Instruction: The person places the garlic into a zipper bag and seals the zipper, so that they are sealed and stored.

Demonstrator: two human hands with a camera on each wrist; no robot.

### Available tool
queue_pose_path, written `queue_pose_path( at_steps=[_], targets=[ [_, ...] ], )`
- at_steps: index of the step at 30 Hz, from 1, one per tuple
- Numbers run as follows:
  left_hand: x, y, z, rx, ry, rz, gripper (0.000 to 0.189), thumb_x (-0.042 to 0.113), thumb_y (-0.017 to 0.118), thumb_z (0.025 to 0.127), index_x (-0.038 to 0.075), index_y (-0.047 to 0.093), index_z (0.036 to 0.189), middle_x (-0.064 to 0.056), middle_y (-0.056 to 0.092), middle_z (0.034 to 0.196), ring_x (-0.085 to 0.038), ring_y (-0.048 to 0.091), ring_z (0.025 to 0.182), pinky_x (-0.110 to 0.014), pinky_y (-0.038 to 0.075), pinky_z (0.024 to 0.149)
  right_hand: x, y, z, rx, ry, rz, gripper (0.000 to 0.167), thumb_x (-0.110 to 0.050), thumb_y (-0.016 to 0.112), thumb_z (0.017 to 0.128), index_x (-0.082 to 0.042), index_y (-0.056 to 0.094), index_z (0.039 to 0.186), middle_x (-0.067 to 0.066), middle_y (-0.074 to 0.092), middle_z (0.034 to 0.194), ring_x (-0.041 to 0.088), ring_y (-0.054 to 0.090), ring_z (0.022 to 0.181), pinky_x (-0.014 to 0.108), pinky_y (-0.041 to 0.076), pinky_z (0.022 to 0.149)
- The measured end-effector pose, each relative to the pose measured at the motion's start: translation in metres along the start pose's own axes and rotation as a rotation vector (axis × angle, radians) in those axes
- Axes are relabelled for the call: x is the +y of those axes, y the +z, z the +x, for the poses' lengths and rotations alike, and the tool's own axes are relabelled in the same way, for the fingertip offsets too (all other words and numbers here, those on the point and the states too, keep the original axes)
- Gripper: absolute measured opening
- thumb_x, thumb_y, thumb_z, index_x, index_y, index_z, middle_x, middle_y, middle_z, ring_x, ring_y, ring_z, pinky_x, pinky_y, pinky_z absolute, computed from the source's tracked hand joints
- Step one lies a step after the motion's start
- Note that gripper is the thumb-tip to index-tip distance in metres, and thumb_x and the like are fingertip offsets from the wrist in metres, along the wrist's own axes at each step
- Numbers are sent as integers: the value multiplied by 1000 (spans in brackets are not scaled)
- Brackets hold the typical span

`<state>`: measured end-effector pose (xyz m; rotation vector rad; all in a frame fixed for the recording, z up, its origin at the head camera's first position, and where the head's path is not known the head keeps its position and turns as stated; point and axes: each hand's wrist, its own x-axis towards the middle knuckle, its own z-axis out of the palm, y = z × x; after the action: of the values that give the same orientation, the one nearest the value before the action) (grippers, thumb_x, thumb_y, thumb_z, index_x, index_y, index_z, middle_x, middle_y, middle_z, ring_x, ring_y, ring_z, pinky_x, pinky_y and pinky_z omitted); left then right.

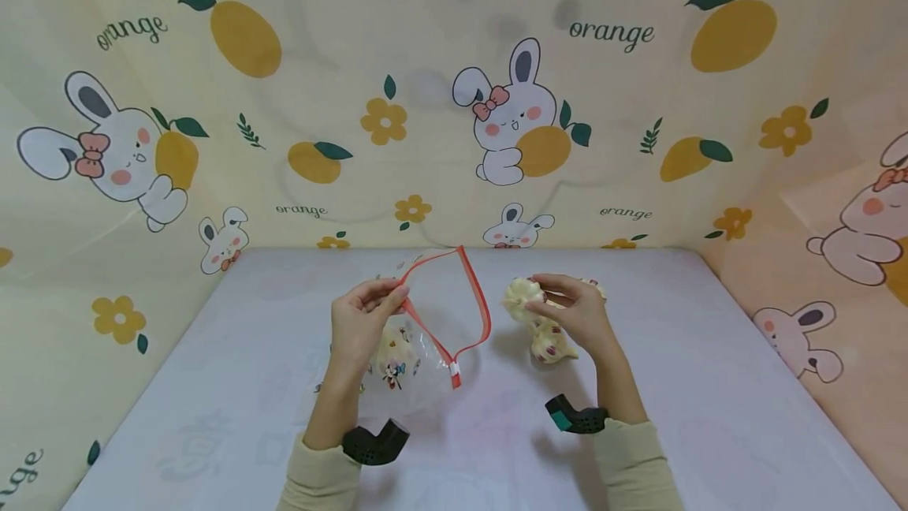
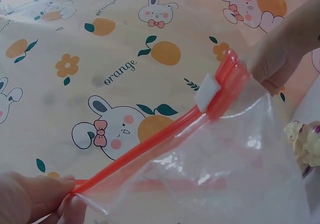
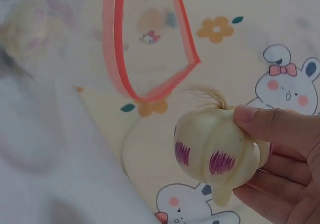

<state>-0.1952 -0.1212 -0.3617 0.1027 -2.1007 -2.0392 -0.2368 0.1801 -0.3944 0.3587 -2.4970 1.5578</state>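
A person wearing cream sleeves (image 1: 319, 479) works with both bare hands over a white-covered table (image 1: 496, 448), a black device (image 1: 376, 444) strapped at each wrist. The left hand (image 1: 363, 318) pinches the red edge of a clear plastic bag (image 1: 486, 314), thumb and fingers pressed closely together on the strip. The bag's mouth gapes in a wide loop towards the right hand, and a white slider (image 1: 455, 369) sits at the near corner of the strip. Small cartoon figures are printed on the clear film, and through it shows one pale garlic bulb (image 1: 395, 347) inside the bag. The right hand (image 1: 573, 307) holds a second garlic bulb (image 1: 521, 298) between thumb and fingers, the grip spread to the bulb's width. This bulb is cream-coloured with purple streaks; the right wrist view shows a straw-like tuft at its upper end and a blunt stub below. It is outside the bag, to the right of the open mouth and near it. Beneath the right hand a third garlic bulb (image 1: 549, 341), also marked purple, lies on the table, and another similar piece (image 1: 593, 285) peeks out behind the hand, mostly hidden. Behind everything hangs a cream backdrop (image 1: 397, 30) patterned with rabbits, oranges and flowers.
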Motion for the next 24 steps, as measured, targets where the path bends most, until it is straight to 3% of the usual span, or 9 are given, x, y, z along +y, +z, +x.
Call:
queue_pose_path(
  at_steps=[3,10,17,24],
  targets=[
    [0,0,0,0,-5,4,23,10,71,86,-2,68,105,5,72,78,-3,67,68,-14,59,71,0,3,0,-3,11,19,45,-10,77,81,3,63,121,22,64,125,-16,55,95,22,56,94],
    [0,0,-1,-3,6,9,23,9,71,86,-2,68,106,4,72,79,-3,67,68,-14,59,71,-5,9,-3,0,6,18,45,-9,77,80,2,63,121,20,65,125,-17,54,95,30,56,96],
    [-1,1,0,-17,36,-25,23,6,70,86,-6,67,106,11,70,73,-2,67,66,-15,59,69,-15,12,-6,0,-42,13,44,-8,78,79,2,64,119,21,66,122,-17,54,96,31,57,95],
    [0,1,-1,-17,52,-56,22,3,70,86,-8,67,105,13,70,71,-2,67,65,-16,59,68,-25,16,-9,-9,-58,40,43,-5,77,79,4,64,118,23,65,122,-17,55,97,16,55,91]
  ],
)
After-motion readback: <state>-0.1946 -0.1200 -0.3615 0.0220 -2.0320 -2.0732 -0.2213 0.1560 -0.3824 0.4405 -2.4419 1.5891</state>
